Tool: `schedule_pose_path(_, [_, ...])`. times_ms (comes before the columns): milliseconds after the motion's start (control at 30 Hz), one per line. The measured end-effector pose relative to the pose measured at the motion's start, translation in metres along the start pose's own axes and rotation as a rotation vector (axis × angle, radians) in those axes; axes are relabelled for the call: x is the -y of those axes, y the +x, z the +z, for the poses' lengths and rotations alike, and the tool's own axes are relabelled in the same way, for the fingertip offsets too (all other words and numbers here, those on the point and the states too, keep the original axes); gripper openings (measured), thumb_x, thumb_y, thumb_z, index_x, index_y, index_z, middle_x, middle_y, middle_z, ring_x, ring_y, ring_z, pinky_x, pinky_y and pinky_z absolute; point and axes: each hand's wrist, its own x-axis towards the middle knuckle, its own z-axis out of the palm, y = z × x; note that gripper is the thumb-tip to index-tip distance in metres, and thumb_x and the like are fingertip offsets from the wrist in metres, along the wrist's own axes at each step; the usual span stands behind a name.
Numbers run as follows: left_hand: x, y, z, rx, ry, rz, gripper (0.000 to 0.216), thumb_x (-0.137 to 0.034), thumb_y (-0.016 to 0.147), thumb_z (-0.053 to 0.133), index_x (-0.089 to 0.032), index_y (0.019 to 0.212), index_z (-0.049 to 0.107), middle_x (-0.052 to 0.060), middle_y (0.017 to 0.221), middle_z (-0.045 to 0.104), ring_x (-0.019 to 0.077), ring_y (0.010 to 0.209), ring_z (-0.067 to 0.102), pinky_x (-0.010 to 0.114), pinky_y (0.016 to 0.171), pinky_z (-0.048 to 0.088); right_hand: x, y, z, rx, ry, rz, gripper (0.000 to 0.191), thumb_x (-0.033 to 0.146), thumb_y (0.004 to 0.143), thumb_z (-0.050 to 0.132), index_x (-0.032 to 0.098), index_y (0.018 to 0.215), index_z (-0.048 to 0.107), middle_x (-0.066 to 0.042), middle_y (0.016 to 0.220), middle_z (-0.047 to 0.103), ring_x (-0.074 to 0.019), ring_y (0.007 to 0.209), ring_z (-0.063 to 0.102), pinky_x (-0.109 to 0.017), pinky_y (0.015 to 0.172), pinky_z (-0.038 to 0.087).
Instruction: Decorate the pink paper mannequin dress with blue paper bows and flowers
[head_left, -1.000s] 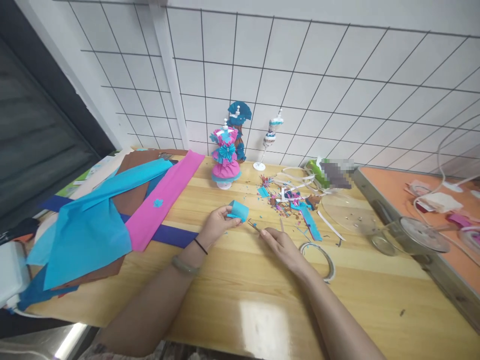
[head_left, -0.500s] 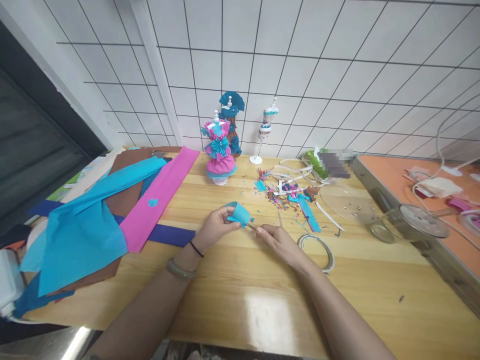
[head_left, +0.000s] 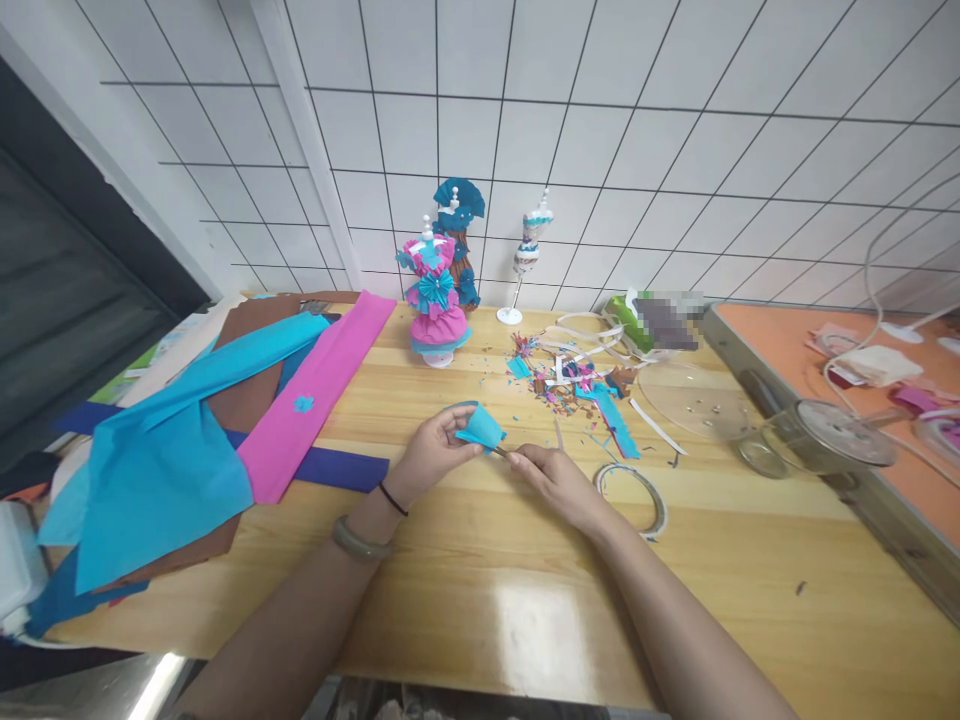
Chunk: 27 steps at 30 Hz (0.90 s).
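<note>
My left hand point(head_left: 441, 445) pinches a curled piece of turquoise crepe paper point(head_left: 481, 427) above the table. From the right, my right hand point(head_left: 551, 480) is closed around a thin dark tool that looks like a pair of scissors point(head_left: 501, 452); its handles are hidden in my fingers. The blades meet the lower right edge of the crepe paper, where a small flap sticks out. A small turquoise paper flower point(head_left: 303, 404) lies on a pink crepe strip point(head_left: 319, 400) to the left.
Folded turquoise crepe paper point(head_left: 169, 480) covers the left side. Behind my hands stand a pink-and-blue dressed mini mannequin point(head_left: 436, 325), a teal-and-brown one point(head_left: 462, 240) and a white one point(head_left: 529, 255). Paper scraps point(head_left: 562, 385), a tape roll point(head_left: 634, 500) and a glass jar point(head_left: 761, 455) lie rightward.
The crepe paper has tilted slightly in my left hand, its upper edge now pointing up. The scissors have moved a little, closer against the paper's edge. The view has shifted slightly.
</note>
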Motion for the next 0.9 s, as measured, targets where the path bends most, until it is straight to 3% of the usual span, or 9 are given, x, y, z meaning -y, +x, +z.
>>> schedule_pose_path(233, [-0.0013,-0.0012,0.001,0.006,0.003,0.021,0.059,-0.016,0.062,0.07,-0.015,0.117,0.046,0.003,0.088,0.057,0.012,0.079,0.059,0.024,0.075,0.047,-0.0021,0.0017,0.0005,-0.002,-0.01,0.011,0.044,0.051,0.088,0.03,0.017,0.07,0.053,0.0,0.061,0.054,-0.0127,0.057,0.049,-0.023,0.055,0.034])
schedule_pose_path(900, [0.0007,-0.0017,0.0043,-0.024,0.034,0.075,0.065,-0.014,0.063,0.069,-0.017,0.121,0.039,0.002,0.089,0.055,0.0114,0.079,0.059,0.024,0.074,0.048,-0.0039,0.0018,0.0011,-0.014,-0.027,0.035,0.046,0.052,0.087,0.03,0.017,0.064,0.049,0.002,0.055,0.048,-0.0112,0.053,0.045,-0.022,0.053,0.031])
